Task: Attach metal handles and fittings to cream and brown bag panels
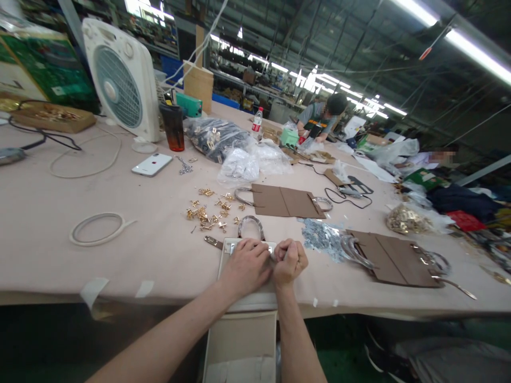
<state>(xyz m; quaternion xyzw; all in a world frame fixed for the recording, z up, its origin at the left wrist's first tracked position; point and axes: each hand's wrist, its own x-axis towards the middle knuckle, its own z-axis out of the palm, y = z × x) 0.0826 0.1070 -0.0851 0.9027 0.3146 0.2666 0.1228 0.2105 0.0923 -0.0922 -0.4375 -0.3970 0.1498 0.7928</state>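
At the table's front edge lies a cream-faced bag panel (pixel 227 259), its lower part hanging down over the edge. A plastic-wrapped handle (pixel 251 219) arches from its far end, and a brown strap with a metal buckle (pixel 213 241) sticks out to the left. My left hand (pixel 246 268) is closed on the panel's far end, fingers bent together over it. Close beside it, my right hand (pixel 290 260) is closed in a pinch near the panel's right corner; what its fingers hold is hidden. Beyond my left hand lie several small gold metal fittings (pixel 203 214).
Brown bag panels with wrapped handles (pixel 283 199) (pixel 399 258) lie beyond and to the right. Flat silver pieces (pixel 323 236) are heaped between them. Leftward are a tape roll (pixel 98 229), a phone (pixel 152 164), a fan (pixel 120 80) and a cup (pixel 172 127). A person (pixel 323 117) works farther back.
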